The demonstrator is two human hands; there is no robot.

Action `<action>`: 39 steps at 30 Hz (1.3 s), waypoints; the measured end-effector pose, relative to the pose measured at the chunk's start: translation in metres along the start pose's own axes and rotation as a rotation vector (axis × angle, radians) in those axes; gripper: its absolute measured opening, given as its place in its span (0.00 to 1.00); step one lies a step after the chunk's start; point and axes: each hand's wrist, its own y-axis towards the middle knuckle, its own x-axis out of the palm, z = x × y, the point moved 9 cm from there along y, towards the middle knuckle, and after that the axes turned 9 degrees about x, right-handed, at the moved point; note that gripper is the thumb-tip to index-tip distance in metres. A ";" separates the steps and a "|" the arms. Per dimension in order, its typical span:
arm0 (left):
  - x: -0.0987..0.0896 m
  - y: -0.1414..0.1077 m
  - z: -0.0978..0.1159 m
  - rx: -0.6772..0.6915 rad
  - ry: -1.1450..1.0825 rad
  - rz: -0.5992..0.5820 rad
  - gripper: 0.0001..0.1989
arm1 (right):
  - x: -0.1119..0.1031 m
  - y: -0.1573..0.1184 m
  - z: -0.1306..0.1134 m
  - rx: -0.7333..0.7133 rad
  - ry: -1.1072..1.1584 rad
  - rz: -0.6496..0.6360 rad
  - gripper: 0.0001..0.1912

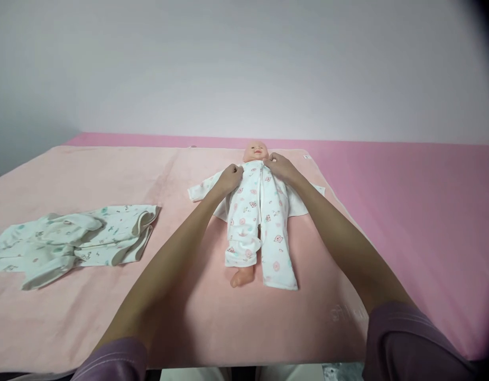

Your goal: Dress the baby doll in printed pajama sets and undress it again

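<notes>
A baby doll (256, 151) lies on its back, head away from me, in white clothes with small pink prints. Patterned trousers (276, 241) cover its front up to near the neck, over a white top (205, 188) with sleeves spread sideways. One bare foot shows below the left trouser leg; the right leg's end lies flat and hides any foot. My left hand (231, 178) pinches the cloth at the left edge near the chest. My right hand (279, 165) pinches the cloth at the right, beside the doll's chin.
White clothes with green prints (85, 235) lie loosely folded at the left. A light pink blanket (188, 317) lies under everything, over a brighter pink surface (411, 211) that shows at the right and back. A pale wall (244, 69) stands behind.
</notes>
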 end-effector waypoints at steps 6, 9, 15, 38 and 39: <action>-0.015 -0.031 0.018 -0.003 0.506 -0.039 0.03 | -0.029 -0.060 -0.027 -0.269 -0.386 0.353 0.04; -0.026 -0.068 0.038 0.122 0.717 -0.007 0.09 | -0.030 -0.140 -0.053 -0.538 -0.397 0.356 0.04; -0.039 -0.213 0.036 0.188 0.773 -0.122 0.13 | 0.024 -0.308 -0.037 -0.780 -0.546 -0.094 0.06; -0.035 -0.353 0.075 0.418 0.821 0.055 0.04 | 0.047 -0.367 0.002 -0.549 -0.253 0.091 0.08; -0.033 -0.355 0.073 0.423 0.834 0.053 0.05 | 0.049 -0.369 0.002 -0.559 -0.295 0.113 0.09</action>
